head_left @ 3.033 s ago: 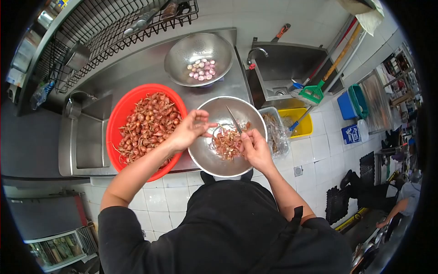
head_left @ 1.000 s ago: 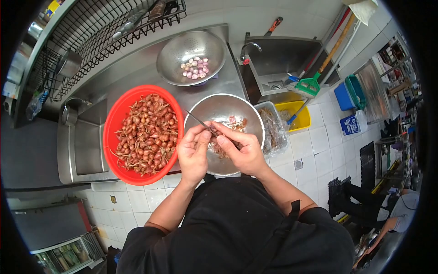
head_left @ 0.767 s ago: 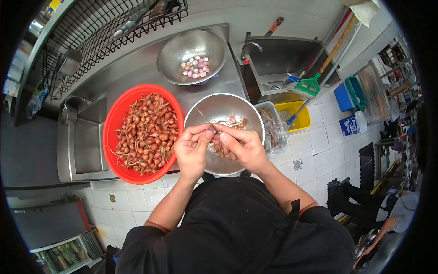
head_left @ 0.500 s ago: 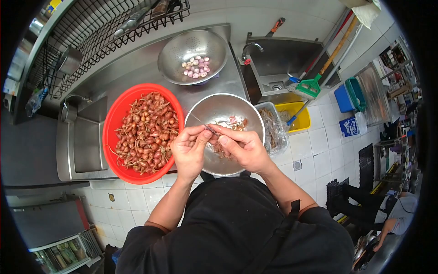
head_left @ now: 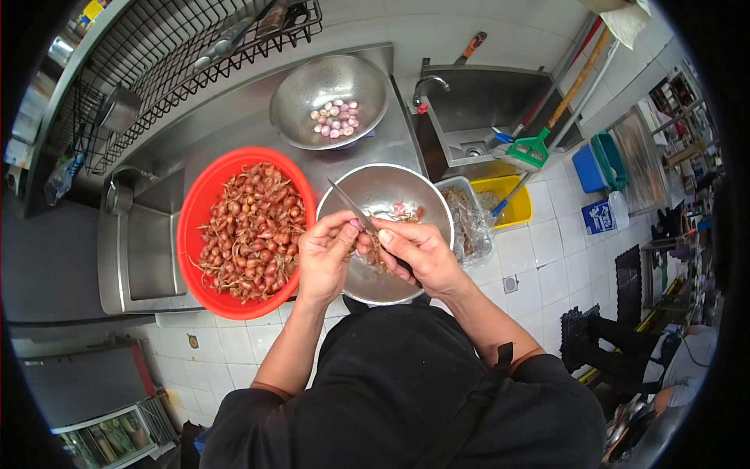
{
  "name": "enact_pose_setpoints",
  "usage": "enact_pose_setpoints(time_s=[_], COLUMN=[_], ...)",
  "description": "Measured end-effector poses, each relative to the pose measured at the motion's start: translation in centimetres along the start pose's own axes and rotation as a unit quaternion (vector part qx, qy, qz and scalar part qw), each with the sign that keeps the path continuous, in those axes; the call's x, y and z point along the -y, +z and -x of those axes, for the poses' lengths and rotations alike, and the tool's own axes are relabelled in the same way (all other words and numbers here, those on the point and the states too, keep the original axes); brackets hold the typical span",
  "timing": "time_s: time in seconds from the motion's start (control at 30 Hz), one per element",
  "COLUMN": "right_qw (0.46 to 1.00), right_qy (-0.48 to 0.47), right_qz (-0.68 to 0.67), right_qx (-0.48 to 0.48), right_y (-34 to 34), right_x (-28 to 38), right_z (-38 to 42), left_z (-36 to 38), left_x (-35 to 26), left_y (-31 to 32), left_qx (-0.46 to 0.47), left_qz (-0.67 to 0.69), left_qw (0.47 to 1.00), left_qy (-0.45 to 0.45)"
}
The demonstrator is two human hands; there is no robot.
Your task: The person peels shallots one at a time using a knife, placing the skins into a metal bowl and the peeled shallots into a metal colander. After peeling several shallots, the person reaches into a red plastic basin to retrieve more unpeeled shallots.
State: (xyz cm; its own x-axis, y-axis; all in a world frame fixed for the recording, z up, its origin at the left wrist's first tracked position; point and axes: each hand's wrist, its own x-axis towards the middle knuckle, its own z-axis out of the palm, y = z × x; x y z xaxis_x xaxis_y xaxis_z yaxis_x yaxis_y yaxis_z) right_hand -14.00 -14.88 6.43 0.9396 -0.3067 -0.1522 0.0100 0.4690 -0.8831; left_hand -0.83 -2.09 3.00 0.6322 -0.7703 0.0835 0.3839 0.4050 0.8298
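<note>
My right hand [head_left: 424,254] is closed around the dark handle of a knife [head_left: 353,204], whose blade points up and to the left. Between the fingertips of my left hand [head_left: 325,250] is a small purplish shallot [head_left: 356,224], close beside the blade. Both hands are over a steel bowl [head_left: 406,176] with reddish-brown peelings in it. To the left, a red basin [head_left: 187,234] is heaped with unpeeled shallots [head_left: 254,234]. Behind the bowl, a steel colander [head_left: 293,90] holds several peeled shallots [head_left: 336,119].
A steel sink [head_left: 152,254] lies at the far left and a dark sink [head_left: 500,102] at the back right. A clear tub [head_left: 469,227] with a plastic bag and a yellow container [head_left: 504,190] stand right of the bowl. Above hangs a wire rack [head_left: 180,62]. Another person [head_left: 680,363] is at far right.
The knife has turned so that its blade now shows broadside and its handle is visible in my right hand. Both hands stay close together over the bowl.
</note>
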Motion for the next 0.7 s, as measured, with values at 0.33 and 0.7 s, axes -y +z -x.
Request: enact_pose_setpoints(time_s=[0.33,0.7], right_qw=[0.998,0.97], right_qy=[-0.008,-0.03], right_qz=[-0.033,0.213], right_qx=[-0.048,-0.11], right_y=[-0.3,-3.1], right_x=[-0.2,-1.3], right_z=[0.1,0.2], left_z=[-0.5,-0.4], left_x=[0.1,-0.3], left_y=[-0.5,-1.7], left_qx=[-0.018,0.029], left_qz=[0.04,0.152], left_qw=[0.997,0.982], left_qy=[-0.063,-0.106])
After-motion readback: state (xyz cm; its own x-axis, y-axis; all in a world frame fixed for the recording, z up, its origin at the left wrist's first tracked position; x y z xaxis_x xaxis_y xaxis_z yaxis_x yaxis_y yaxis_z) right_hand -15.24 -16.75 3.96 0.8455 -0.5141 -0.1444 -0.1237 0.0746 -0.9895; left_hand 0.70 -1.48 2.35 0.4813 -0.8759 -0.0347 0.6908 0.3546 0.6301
